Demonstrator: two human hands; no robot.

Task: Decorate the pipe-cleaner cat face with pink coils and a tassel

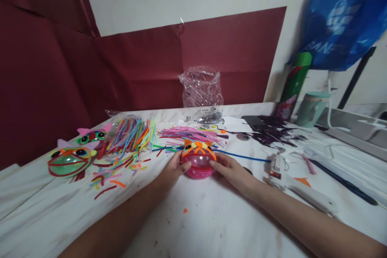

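Between my two hands is a round craft animal with a clear pink body, an orange pipe-cleaner head with ears, dark eyes and a fuzzy pink base. My left hand grips its left side, thumb on the front. On the opposite side, my right hand holds it with thumb and fingers. It sits upright at the table surface; whether it touches the table I cannot tell. Just behind it lie pink pipe-cleaner pieces and a blue pipe cleaner.
At left stand a green craft animal and a pink-eared one, beside a bag of colourful pipe cleaners. To the right lie a glue gun, purple strands and a phone. A mug and green can stand behind.
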